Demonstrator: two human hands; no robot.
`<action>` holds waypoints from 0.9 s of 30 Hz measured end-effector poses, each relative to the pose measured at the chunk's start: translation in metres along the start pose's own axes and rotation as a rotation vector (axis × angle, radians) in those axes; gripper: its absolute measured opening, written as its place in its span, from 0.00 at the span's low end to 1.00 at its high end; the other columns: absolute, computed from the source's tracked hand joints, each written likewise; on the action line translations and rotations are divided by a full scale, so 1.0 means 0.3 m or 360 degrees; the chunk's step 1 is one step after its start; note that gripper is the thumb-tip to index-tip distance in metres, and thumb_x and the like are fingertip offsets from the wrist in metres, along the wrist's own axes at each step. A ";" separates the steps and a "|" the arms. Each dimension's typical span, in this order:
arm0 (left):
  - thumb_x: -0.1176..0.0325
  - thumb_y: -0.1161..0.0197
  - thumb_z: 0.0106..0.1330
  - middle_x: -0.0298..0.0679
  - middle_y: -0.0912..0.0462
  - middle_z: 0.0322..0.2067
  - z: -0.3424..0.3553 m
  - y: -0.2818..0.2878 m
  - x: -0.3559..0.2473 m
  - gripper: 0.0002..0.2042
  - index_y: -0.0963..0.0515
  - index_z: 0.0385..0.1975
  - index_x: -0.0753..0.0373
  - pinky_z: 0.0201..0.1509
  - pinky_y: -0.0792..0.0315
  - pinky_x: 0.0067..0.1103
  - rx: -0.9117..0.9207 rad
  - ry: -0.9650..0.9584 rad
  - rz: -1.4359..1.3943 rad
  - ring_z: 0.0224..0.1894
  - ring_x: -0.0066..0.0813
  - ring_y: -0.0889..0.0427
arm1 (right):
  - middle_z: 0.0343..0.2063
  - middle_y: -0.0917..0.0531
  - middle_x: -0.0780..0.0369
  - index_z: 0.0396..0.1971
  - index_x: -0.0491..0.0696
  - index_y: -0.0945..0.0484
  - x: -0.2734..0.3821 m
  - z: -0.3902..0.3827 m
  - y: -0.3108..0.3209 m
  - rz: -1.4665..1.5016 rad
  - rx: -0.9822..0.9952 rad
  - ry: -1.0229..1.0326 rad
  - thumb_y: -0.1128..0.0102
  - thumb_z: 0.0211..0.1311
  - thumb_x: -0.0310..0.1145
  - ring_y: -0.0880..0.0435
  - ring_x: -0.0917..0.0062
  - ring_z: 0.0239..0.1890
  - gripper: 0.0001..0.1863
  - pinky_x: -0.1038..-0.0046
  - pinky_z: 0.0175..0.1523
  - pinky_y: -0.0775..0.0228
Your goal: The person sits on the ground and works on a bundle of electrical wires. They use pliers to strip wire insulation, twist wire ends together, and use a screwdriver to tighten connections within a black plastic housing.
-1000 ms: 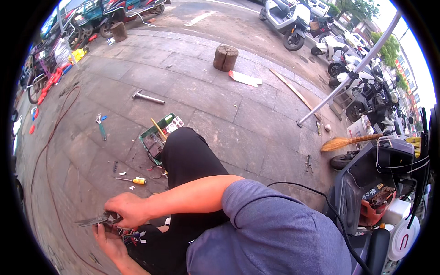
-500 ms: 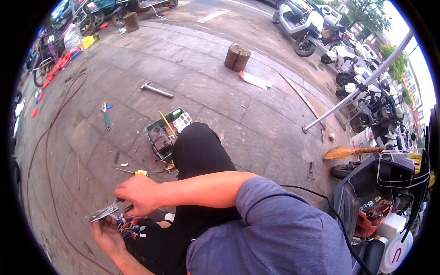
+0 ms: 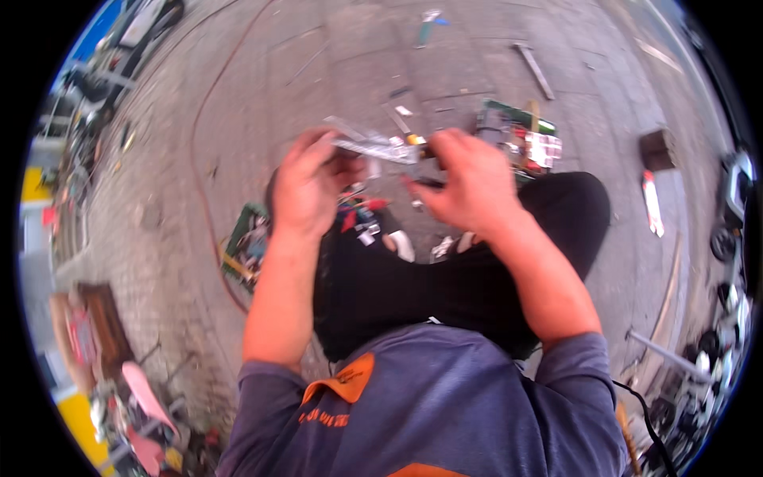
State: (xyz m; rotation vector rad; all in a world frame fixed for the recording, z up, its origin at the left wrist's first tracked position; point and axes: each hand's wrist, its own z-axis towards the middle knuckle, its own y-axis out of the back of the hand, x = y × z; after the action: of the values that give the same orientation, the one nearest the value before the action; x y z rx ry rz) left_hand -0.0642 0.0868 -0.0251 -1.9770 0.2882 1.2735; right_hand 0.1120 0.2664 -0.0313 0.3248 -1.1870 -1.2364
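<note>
My right hand (image 3: 474, 181) is closed on the dark handles of metal scissors (image 3: 380, 149). Their blades point left, toward my left hand, and are smeared by motion, so I cannot tell how far apart they stand. My left hand (image 3: 306, 184) is curled beside the blade tips, holding a bundle of coloured wires (image 3: 364, 216) with white connectors that hangs below its fingers over my dark trousers. Whatever sits exactly between the left fingertips is hidden.
Beyond my right knee stands a green tool tray (image 3: 520, 107); a second green tray (image 3: 238, 258) is left of my leg. A screwdriver (image 3: 405, 127), wrench (image 3: 426, 30) and hammer (image 3: 534, 71) lie on the paving. A wood stump (image 3: 658, 149) stands right, a hose (image 3: 200, 151) left.
The view has turned left and down, bringing both forearms and my lap into the middle. The scissors stay in my right hand, beside my left hand and the wires.
</note>
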 end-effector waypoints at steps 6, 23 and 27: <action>0.65 0.42 0.79 0.43 0.11 0.39 -0.023 0.066 -0.007 0.10 0.20 0.50 0.64 0.40 0.16 0.28 0.0060 -0.0022 -0.0038 0.37 0.32 0.10 | 0.34 0.17 0.61 0.40 0.48 0.18 0.043 0.012 -0.026 -0.0179 0.0130 0.0045 0.16 0.47 0.44 0.13 0.61 0.37 0.24 0.61 0.41 0.21; 0.64 0.40 0.78 0.46 0.11 0.41 -0.035 0.047 -0.020 0.10 0.23 0.49 0.65 0.33 0.17 0.25 0.0123 -0.0013 -0.0021 0.37 0.35 0.09 | 0.31 0.19 0.62 0.37 0.49 0.18 0.046 0.018 0.012 -0.0303 0.0110 0.0091 0.16 0.41 0.36 0.14 0.63 0.34 0.23 0.61 0.38 0.22; 0.66 0.40 0.79 0.47 0.11 0.41 -0.032 0.055 -0.019 0.10 0.23 0.50 0.65 0.32 0.17 0.26 0.0129 0.0015 -0.0064 0.38 0.36 0.08 | 0.30 0.19 0.62 0.35 0.49 0.20 0.048 0.015 0.005 -0.0303 0.0103 0.0079 0.17 0.42 0.35 0.14 0.63 0.33 0.21 0.61 0.37 0.22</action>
State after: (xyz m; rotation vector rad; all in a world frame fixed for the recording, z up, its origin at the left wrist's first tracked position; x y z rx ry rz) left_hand -0.0693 0.0676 -0.0259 -1.9113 0.2985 1.2091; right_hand 0.1073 0.2566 -0.0211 0.5239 -1.1757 -1.3476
